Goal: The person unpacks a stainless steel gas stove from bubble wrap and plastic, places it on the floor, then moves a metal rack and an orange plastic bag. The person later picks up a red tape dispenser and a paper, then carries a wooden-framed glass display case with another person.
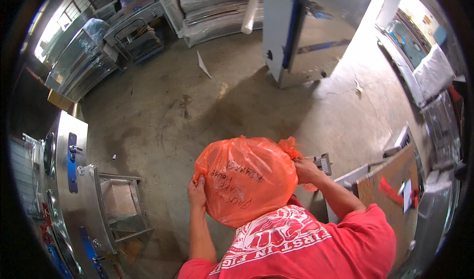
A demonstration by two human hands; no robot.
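Note:
Against my chest I hold a large round bundle in an orange plastic bag, with black handwriting across its front. What lies inside the bag is hidden. My left hand is closed on the bag's left edge, with some bunched plastic above the fingers. My right hand grips the bag's upper right side, just under a gathered tuft of plastic. The fingers of my right hand are partly covered by the bag and its folds.
At my left stands a stainless steel cooking unit with knobs, beside a metal frame stand. A brown-topped table is close on my right. Ahead, a tall steel cabinet stands on the concrete floor; plastic-wrapped equipment lines the back.

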